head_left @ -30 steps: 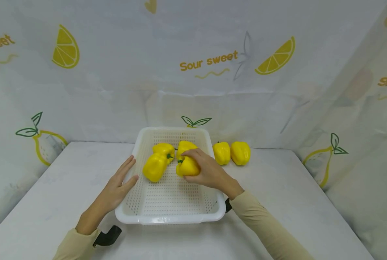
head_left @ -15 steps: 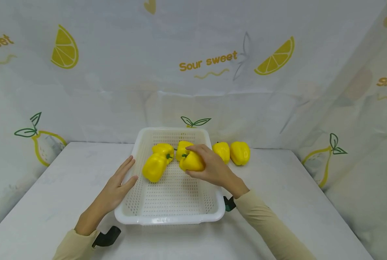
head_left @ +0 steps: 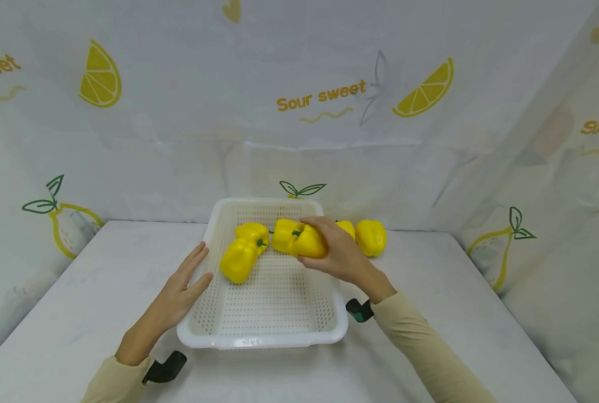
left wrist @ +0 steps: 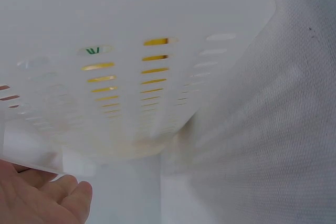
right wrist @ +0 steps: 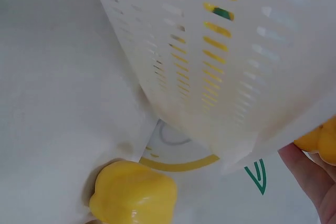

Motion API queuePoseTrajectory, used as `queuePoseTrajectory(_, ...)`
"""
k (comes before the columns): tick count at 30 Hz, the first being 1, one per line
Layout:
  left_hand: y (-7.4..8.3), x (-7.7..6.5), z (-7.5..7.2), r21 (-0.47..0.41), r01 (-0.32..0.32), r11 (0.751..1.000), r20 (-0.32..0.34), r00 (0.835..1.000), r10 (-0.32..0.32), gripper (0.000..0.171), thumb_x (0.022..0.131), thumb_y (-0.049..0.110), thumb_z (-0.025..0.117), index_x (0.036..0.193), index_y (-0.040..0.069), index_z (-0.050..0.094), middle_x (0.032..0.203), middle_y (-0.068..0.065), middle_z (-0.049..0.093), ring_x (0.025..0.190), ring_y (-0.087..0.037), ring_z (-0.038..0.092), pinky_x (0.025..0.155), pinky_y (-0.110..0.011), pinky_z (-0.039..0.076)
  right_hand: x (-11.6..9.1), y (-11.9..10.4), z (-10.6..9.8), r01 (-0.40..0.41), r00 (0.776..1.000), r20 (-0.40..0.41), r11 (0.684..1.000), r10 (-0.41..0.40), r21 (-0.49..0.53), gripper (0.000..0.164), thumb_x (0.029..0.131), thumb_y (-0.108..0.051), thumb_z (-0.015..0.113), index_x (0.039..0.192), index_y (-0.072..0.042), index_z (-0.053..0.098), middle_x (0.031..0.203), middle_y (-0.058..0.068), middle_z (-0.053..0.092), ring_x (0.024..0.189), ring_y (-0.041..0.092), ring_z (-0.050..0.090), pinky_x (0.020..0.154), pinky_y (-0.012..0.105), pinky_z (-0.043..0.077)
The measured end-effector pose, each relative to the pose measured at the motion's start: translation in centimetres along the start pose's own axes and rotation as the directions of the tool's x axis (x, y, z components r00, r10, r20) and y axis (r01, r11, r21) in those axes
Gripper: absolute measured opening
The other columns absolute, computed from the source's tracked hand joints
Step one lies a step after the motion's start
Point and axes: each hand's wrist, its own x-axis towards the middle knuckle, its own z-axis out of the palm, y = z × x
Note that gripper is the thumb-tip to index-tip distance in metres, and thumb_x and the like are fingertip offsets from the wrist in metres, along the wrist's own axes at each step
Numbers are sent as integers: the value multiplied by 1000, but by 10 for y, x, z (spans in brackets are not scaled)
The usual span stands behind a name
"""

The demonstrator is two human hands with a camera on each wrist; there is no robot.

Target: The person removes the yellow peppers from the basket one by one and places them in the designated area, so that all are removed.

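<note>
In the head view, my right hand (head_left: pixel 347 254) grips a yellow bell pepper (head_left: pixel 309 242) over the right rim of a white perforated plastic basket (head_left: pixel 261 340). The same pepper (right wrist: pixel 323 142) shows at the right edge of the right wrist view. My left hand (head_left: pixel 178 294) rests against the basket's left rim, its fingers fairly straight. Inside the basket lie more yellow peppers: one at the front left (head_left: pixel 239 261), one behind it (head_left: pixel 251 230), and a third (head_left: pixel 282 235) partly overlapped by the held one.
Right of the basket, two yellow peppers sit on the white table (head_left: pixel 430 313): a whole one (head_left: pixel 371 238) and another (head_left: pixel 348 227) partly hidden by my right hand. A printed curtain (head_left: pixel 178 129) hangs behind the table. Black wrist mounts (head_left: pixel 165 367) stick out below my forearms.
My right hand has lifted the pepper and carried it rightward, from inside the basket to over its right rim. The left hand and the basket have stayed in place.
</note>
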Motion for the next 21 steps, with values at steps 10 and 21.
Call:
queuePoseTrajectory(10, -2, 1, 0, 11, -4, 1000, -6, 1000, 4, 64, 104, 23, 49, 156, 0, 22, 167, -17, 8, 152, -46, 8, 116, -72, 13, -3, 9, -15, -25, 999, -32, 1000, 25, 0, 68, 78, -18, 83, 137, -8, 51, 130, 8, 60, 110, 24, 59, 97, 41, 54)
queuePoseTrajectory(21, 0, 0, 0, 10, -4, 1000, -3, 1000, 4, 64, 104, 26, 49, 156, 0, 22, 167, -17, 9, 152, -46, 8, 115, -72, 14, -8, 20, -27, -69, 997, -43, 998, 69, -12, 69, 79, -19, 82, 139, -9, 49, 134, 10, 57, 109, 27, 59, 92, 43, 56)
